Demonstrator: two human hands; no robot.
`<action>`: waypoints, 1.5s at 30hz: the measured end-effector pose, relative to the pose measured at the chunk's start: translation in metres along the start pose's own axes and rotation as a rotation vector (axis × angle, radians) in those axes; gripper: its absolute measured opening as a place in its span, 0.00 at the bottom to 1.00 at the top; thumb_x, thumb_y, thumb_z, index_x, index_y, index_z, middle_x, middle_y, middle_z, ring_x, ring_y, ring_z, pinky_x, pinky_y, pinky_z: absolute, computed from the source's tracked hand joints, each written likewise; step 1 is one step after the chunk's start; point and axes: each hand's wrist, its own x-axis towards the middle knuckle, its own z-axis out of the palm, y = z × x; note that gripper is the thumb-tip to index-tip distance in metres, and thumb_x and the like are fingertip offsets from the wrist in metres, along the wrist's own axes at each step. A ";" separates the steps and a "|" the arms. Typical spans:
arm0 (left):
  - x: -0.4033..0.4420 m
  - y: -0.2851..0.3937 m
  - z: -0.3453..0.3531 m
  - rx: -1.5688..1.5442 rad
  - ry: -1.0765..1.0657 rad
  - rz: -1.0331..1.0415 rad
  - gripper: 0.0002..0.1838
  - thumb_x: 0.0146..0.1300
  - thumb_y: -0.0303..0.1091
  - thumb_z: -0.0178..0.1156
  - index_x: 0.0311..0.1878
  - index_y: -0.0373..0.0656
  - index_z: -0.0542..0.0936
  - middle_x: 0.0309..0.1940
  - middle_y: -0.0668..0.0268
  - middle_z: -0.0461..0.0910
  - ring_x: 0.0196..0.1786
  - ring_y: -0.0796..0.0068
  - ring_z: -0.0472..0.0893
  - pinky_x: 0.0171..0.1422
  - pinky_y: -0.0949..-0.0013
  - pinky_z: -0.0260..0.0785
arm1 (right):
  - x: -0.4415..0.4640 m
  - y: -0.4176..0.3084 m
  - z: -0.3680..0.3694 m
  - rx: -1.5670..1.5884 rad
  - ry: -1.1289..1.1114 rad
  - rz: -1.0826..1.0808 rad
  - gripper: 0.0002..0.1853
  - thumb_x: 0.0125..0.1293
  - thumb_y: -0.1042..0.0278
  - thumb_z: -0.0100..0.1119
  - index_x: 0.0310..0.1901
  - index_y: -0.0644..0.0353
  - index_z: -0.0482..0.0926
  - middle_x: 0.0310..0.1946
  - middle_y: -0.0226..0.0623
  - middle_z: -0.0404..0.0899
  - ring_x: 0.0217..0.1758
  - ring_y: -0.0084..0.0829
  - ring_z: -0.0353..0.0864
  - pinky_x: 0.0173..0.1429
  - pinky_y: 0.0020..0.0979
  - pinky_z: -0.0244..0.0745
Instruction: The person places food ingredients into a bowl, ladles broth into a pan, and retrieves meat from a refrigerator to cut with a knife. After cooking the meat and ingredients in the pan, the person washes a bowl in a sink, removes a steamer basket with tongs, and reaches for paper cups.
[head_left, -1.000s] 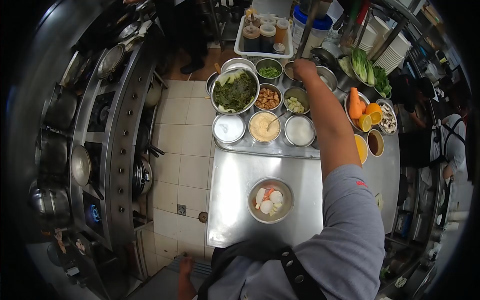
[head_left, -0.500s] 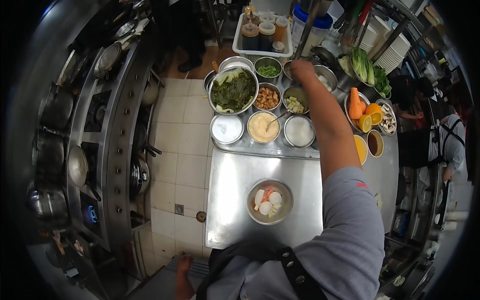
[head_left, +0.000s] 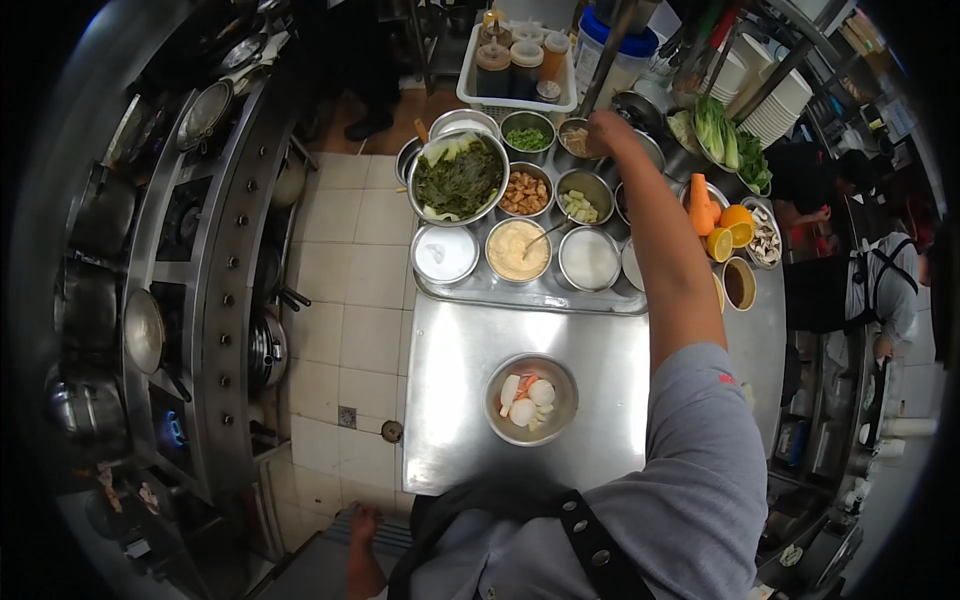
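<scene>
My right hand (head_left: pixel 608 134) is stretched out to the far rows of tins, at the right rim of a small tin with pale shreds (head_left: pixel 576 138). Its fingers look bunched, and whatever they hold is hidden. Near me on the steel table stands a metal bowl (head_left: pixel 564 412) with white round slices, a white stick, orange strips and pale green pieces. My left hand (head_left: pixel 366 521) hangs low beside the table, loosely curled, with nothing visible in it. Close to my right hand are tins of chopped greens (head_left: pixel 528 137) and pale green chunks (head_left: pixel 580 205).
Front tins hold white powder (head_left: pixel 444 253), a beige paste (head_left: pixel 518 249) with a spoon, and white grains (head_left: pixel 589 259). A bowl of dark leaves (head_left: pixel 460 182) stands behind. Left is a stove (head_left: pixel 225 300) with a lit burner. People (head_left: pixel 880 285) stand at right.
The view has shifted slightly, so the table things sit a little further left. Relative to the tins my right hand has moved slightly right, showing more of the shreds.
</scene>
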 end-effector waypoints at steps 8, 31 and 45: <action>0.014 -0.010 -0.004 -0.064 -0.001 0.163 0.12 0.63 0.37 0.54 0.38 0.35 0.74 0.28 0.61 0.77 0.30 0.71 0.78 0.31 0.70 0.72 | -0.037 -0.006 0.004 0.151 0.261 0.005 0.11 0.49 0.69 0.54 0.34 0.60 0.83 0.37 0.50 0.79 0.43 0.49 0.78 0.48 0.43 0.73; -0.008 0.009 0.001 -0.029 0.062 0.015 0.12 0.64 0.35 0.54 0.39 0.33 0.74 0.29 0.60 0.77 0.31 0.69 0.79 0.34 0.68 0.73 | -0.038 0.001 0.021 0.437 0.570 -0.024 0.14 0.49 0.74 0.52 0.37 0.59 0.83 0.34 0.51 0.79 0.41 0.48 0.79 0.48 0.39 0.73; 0.010 -0.010 -0.002 -0.091 0.036 0.210 0.11 0.63 0.34 0.54 0.35 0.34 0.74 0.27 0.62 0.76 0.28 0.73 0.77 0.32 0.68 0.71 | -0.043 0.003 -0.005 1.329 0.512 0.224 0.13 0.64 0.70 0.50 0.45 0.66 0.78 0.21 0.35 0.78 0.20 0.24 0.76 0.28 0.24 0.73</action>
